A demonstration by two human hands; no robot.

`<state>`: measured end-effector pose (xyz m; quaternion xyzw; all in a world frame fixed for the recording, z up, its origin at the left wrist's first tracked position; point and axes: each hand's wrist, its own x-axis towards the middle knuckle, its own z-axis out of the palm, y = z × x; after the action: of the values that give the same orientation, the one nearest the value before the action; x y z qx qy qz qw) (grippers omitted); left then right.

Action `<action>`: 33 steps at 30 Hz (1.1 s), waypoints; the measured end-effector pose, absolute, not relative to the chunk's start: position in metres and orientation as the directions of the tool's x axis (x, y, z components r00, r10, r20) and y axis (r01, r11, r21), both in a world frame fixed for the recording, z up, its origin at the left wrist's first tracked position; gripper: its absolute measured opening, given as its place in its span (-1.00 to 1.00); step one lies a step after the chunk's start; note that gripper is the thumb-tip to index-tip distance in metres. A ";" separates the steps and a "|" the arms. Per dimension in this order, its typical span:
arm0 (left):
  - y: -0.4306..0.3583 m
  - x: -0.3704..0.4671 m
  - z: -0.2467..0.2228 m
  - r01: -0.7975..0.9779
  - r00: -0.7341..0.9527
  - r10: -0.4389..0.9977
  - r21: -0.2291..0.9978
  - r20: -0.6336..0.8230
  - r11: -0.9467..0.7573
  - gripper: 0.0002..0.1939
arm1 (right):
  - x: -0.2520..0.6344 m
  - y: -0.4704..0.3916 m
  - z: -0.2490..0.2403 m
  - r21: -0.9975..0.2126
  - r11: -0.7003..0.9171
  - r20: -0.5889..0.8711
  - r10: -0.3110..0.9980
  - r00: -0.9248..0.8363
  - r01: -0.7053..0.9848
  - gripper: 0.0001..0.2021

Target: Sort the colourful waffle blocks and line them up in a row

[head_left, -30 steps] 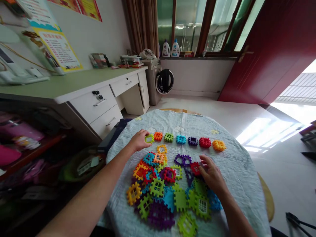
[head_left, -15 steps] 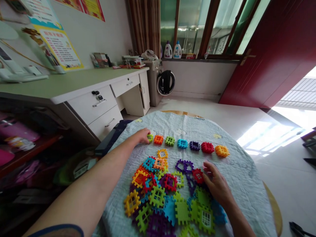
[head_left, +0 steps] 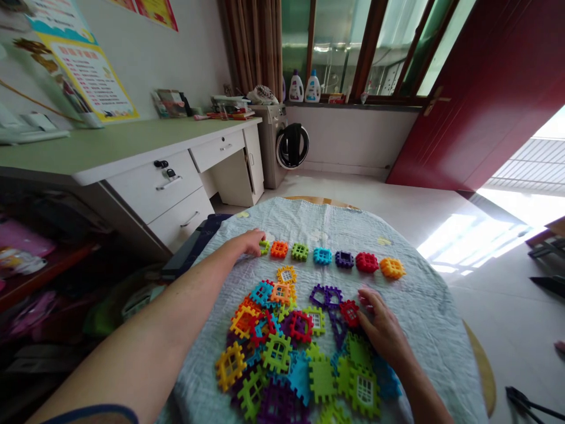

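At the left end of a row of small cube-like blocks, my left hand (head_left: 252,242) is closed around a yellow-green block (head_left: 264,247), partly hidden by the fingers. Rightward along the row stand an orange block (head_left: 279,249), a green block (head_left: 300,252), a light-blue block (head_left: 322,256), a dark purple block (head_left: 344,259), a red block (head_left: 367,262) and a yellow block (head_left: 392,268). My right hand (head_left: 378,321) rests with fingers apart beside a red square window piece (head_left: 349,313); its thumb is close to or touching that piece. Nearer me lies a pile of interlocking plastic pieces (head_left: 278,353).
A pale cloth (head_left: 424,318) covers the round table. To the left stands a desk with drawers (head_left: 176,182), and beyond it a washing machine (head_left: 270,147) with its round door open. Detergent bottles (head_left: 312,88) stand on the windowsill; a red door (head_left: 468,106) is at the right.
The whole view has shifted slightly, so everything appears a little farther left. Both hands stay at the same blocks, and the row and the pile look unchanged.
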<state>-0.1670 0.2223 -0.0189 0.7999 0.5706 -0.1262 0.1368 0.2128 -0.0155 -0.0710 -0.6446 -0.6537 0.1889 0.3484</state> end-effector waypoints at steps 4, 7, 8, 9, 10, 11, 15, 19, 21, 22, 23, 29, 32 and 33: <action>0.220 -0.163 -0.018 0.946 0.318 0.885 0.046 -0.341 -0.321 -0.44 | 0.212 -0.016 -0.070 -0.689 0.095 0.198 0.978 0.061 0.719 -0.60; 0.220 -0.162 -0.018 0.943 0.325 0.886 0.041 -0.329 -0.331 -0.44 | 0.212 -0.016 -0.070 -0.687 0.088 0.181 0.982 0.052 0.721 -0.59; 0.220 -0.162 -0.018 0.943 0.326 0.887 0.041 -0.327 -0.332 -0.44 | 0.213 -0.016 -0.070 -0.685 0.087 0.177 0.983 0.049 0.723 -0.59; 0.220 -0.162 -0.019 0.943 0.325 0.888 0.042 -0.324 -0.330 -0.44 | 0.213 -0.016 -0.070 -0.682 0.087 0.176 0.983 0.047 0.726 -0.59; 0.219 -0.163 -0.019 0.944 0.323 0.890 0.043 -0.321 -0.327 -0.42 | 0.214 -0.016 -0.071 -0.679 0.090 0.179 0.983 0.045 0.729 -0.59; 0.219 -0.163 -0.020 0.946 0.318 0.894 0.045 -0.315 -0.321 -0.39 | 0.214 -0.015 -0.071 -0.676 0.095 0.186 0.982 0.044 0.731 -0.60; 0.210 -0.166 -0.019 0.952 0.306 0.916 0.060 -0.261 -0.301 -0.12 | 0.214 -0.013 -0.072 -0.676 0.112 0.211 0.976 0.046 0.728 -0.60; 0.179 -0.179 -0.020 0.947 0.304 0.952 0.116 -0.036 -0.298 -0.03 | 0.213 -0.014 -0.067 -0.750 0.076 0.166 0.983 0.076 0.657 -0.61; 0.153 -0.189 -0.027 0.944 0.274 0.954 0.155 0.123 -0.291 -0.07 | 0.213 -0.014 -0.065 -0.817 0.023 0.114 0.986 0.122 0.576 -0.61; 0.139 -0.194 -0.032 0.942 0.254 0.951 0.177 0.176 -0.284 -0.09 | 0.214 -0.014 -0.063 -0.846 -0.012 0.085 0.984 0.157 0.534 -0.61; 0.124 -0.199 -0.038 0.939 0.234 0.948 0.202 0.218 -0.278 -0.15 | 0.214 -0.014 -0.062 -0.864 -0.048 0.059 0.979 0.197 0.501 -0.61; 0.053 -0.210 -0.069 0.899 0.128 0.959 0.378 0.254 -0.220 -0.64 | 0.216 -0.012 -0.061 -0.869 -0.121 0.038 0.951 0.308 0.479 -0.67; 0.042 -0.205 -0.071 0.903 0.123 0.948 0.362 0.293 -0.230 -0.70 | 0.214 -0.012 -0.060 -0.890 -0.097 0.037 0.959 0.282 0.447 -0.69; 0.041 -0.203 -0.071 0.908 0.119 0.945 0.351 0.306 -0.228 -0.71 | 0.213 -0.012 -0.060 -0.892 -0.091 0.043 0.958 0.285 0.442 -0.70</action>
<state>-0.2029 0.0411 -0.0706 0.7469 0.6202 0.2366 0.0384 0.2133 -0.0124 -0.0604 -0.6754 -0.5180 0.2989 0.4314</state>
